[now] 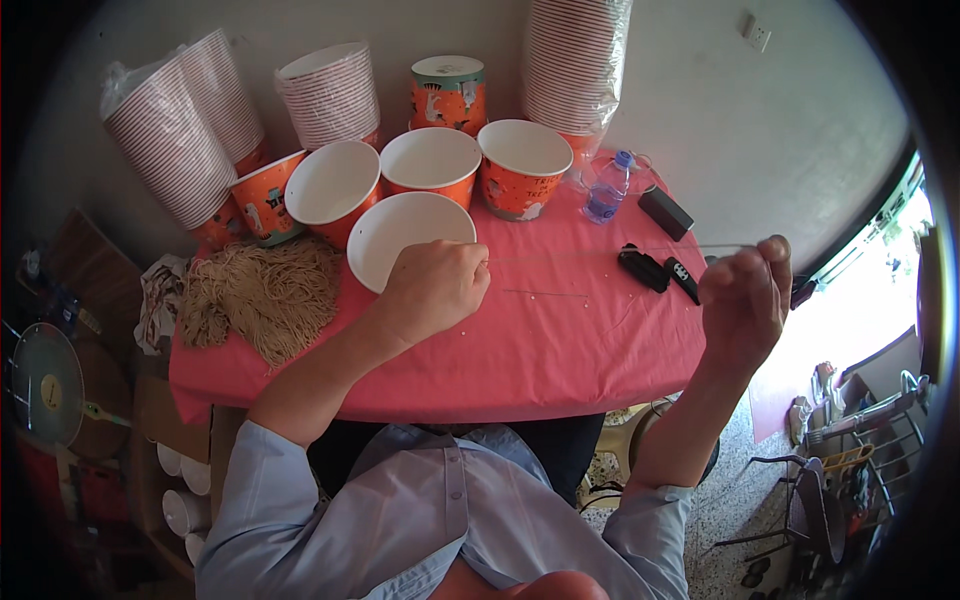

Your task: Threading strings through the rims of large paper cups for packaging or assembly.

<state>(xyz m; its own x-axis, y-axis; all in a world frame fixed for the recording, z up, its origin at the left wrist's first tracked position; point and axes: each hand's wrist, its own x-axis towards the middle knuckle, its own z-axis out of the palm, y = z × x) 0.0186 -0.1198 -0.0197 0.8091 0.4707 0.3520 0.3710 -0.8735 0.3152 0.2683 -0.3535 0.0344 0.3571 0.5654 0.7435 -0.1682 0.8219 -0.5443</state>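
Observation:
A thin strand [640, 249] is stretched nearly level above the table between my two hands; I cannot make out its material. My left hand [440, 278] is closed in a fist on its one end, just in front of a white-lined orange paper bucket [398, 222]. Raised off the table's right side, my right hand [745, 300] pinches the other end. Underneath, a thin dark needle-like piece [545, 293] lies on the pink tablecloth [520, 350]. To the left of the bucket is a heap of beige cords [265, 295].
More open orange buckets [430, 160] stand behind, backed by tall nested stacks [170, 145] in plastic. A water bottle [607, 190], a black box [665, 212] and small black items [643, 268] lie right. A carton [170, 460] with white cups is lower left; a chair [810, 510] lower right.

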